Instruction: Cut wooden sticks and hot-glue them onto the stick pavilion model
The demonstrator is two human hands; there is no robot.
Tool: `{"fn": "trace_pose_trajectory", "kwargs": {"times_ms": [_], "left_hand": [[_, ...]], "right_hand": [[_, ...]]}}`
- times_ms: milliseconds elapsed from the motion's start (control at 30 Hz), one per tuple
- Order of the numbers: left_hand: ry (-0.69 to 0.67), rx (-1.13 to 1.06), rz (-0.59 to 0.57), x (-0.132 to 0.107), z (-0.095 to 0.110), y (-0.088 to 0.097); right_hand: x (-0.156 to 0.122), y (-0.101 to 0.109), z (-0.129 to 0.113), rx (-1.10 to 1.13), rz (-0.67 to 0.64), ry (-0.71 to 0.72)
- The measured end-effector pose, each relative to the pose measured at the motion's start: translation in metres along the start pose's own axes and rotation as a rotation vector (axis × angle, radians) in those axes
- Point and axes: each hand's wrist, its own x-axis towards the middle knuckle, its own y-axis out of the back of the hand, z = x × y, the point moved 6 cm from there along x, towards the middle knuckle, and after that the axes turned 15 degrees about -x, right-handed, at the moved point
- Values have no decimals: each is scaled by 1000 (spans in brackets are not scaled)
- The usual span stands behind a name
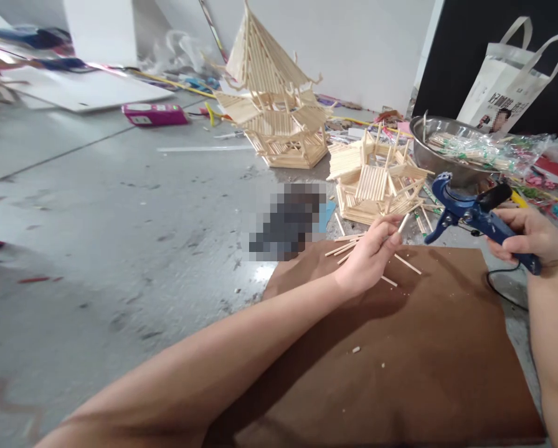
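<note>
My left hand (370,252) pinches a short wooden stick (403,223) between thumb and fingers, just above the far edge of a brown board (400,367). My right hand (531,239) grips a blue glue gun (475,214) by its handle, its nozzle pointing left and down toward the stick. Loose sticks (354,246) lie on the board's far edge under my left hand. Just beyond them sits a partly built stick structure (377,183).
A tall stick pagoda model (274,99) stands further back. A metal bowl (423,143) holds bagged sticks at the right, with a white tote bag (507,81) behind. A pink box (155,115) and clutter lie along the back wall. Grey floor spreads to the left.
</note>
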Motion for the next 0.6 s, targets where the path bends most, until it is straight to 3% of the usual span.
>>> {"fn": "trace_pose_trajectory", "kwargs": {"times_ms": [167,367,500,600], "left_hand": [[325,-472,9,-4,-16,-8],[405,-638,107,-4,-22,-9],[531,-786,21,-6,-21,-18],[553,-806,-1,-6,-17,-20]], "right_hand": [[14,-22,-1,141,-59,73],[25,-30,-1,268,-14,109],[30,-33,0,268,39,81],[34,-34,4,274,83,46]]}}
